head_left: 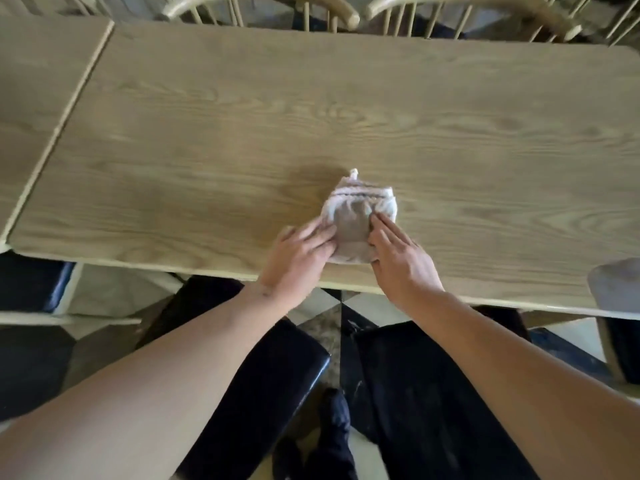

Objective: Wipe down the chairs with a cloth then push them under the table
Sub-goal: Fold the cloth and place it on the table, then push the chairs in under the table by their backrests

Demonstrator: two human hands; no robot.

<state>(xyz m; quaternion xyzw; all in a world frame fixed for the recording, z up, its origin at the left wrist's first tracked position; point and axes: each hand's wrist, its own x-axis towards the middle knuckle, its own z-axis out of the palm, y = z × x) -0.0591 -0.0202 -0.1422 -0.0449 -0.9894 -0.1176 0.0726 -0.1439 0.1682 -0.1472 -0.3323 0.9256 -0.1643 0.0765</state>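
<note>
Fingers (320, 233) of both hands straight, together, pressing folded cloth (356, 221) — left hand (298, 258), right hand (401, 261) — on table (242, 133).

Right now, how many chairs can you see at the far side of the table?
2. One curved chair back sits behind the table's far edge near the middle, another to its right. More may be hidden beyond the frame.

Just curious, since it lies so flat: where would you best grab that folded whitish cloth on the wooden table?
Probably the near edge of the folded whitish cloth, approached from the table's front edge. It lies flat there between the left hand and right hand, closest to reach.
</note>
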